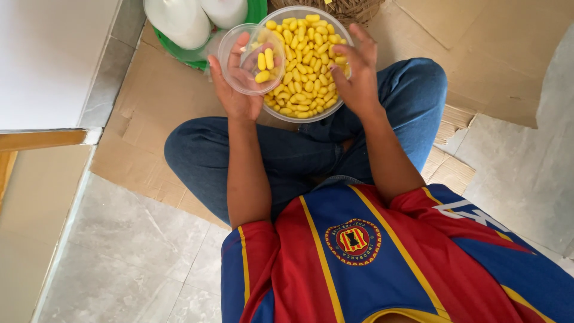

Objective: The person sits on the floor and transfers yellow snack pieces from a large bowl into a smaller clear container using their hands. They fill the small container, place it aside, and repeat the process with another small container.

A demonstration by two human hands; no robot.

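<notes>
My left hand [234, 90] holds a small clear plastic cup [251, 58] with a few yellow capsule-shaped pieces [264, 63] inside. Beside it sits a large clear bowl [342, 96] heaped with many of the same yellow pieces [305, 66], resting above my crossed legs. My right hand [353, 72] hovers over the bowl's right side, fingers spread and curled, its tips near the pieces; whether it pinches any is hidden.
I sit cross-legged in blue jeans [287, 149] on flattened cardboard [149, 113] over a tiled floor [131, 257]. White containers on a green tray [185, 24] stand at the upper left. A woven basket edge [353, 9] lies behind the bowl. A white panel [48, 60] borders the left.
</notes>
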